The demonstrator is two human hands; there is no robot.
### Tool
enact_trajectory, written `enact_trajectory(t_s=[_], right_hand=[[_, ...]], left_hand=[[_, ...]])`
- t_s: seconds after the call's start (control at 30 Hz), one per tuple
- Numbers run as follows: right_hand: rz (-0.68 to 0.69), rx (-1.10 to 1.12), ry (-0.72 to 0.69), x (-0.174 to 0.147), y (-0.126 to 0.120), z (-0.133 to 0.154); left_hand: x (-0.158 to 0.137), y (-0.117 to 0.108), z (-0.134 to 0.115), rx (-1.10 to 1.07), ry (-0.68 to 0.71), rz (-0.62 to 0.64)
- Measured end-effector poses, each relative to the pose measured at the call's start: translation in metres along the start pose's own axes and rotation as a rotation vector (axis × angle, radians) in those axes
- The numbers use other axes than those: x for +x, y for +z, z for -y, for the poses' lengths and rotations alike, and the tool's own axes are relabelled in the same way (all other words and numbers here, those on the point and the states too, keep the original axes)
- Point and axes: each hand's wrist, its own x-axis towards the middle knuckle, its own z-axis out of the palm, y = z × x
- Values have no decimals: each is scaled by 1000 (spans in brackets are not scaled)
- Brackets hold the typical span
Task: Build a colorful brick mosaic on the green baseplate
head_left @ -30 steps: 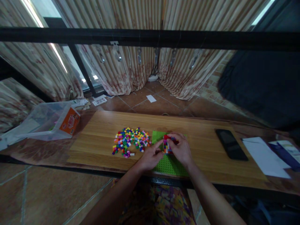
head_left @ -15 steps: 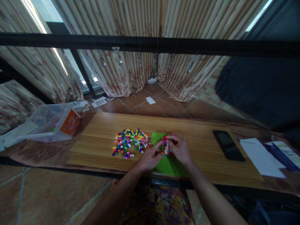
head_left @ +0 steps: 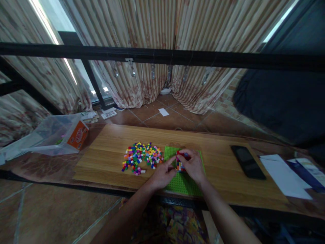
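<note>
A small build of multicoloured toy bricks [head_left: 179,166] stands on a green studded baseplate [head_left: 181,184]. My left hand [head_left: 165,173] is at its left side, index finger stretched out and thumb apart, with both tips at the build's edge. Over the top and right of the build, my right hand [head_left: 192,164] has thumb and fingers drawn together at the red bricks by its far end. The right hand covers part of the build, so what lies between those fingertips is hard to see. Left of the baseplate lies a loose pile of small coloured bricks [head_left: 142,156].
The wooden board [head_left: 101,152] lies along a low table. A black phone [head_left: 248,162] rests on its right, beside white paper sheets [head_left: 283,176]. A clear plastic bin [head_left: 54,134] with an orange label stands at the left. A dark rail [head_left: 162,57] crosses before the curtains.
The view has tilted slightly, so everything sits a little lower. My right hand's fingers have shifted slightly at the build's far end; my left hand keeps nearly the same place.
</note>
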Motion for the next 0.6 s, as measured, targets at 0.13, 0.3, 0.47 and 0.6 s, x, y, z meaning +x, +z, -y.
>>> enact_trajectory(t_s=[0.13, 0.3, 0.47, 0.6], right_hand=[[23, 5, 5, 2, 1, -1], [39, 21, 3, 3, 1, 0], [-88, 84, -70, -5, -13, 3], [-210, 129, -66, -33, -26, 10]], left_hand=[[1, 0, 0, 1, -5, -1], [1, 1, -1, -33, -22, -9], [-9, 3, -1, -156, -21, -118], [-27, 4, -5, -188, -39, -170]])
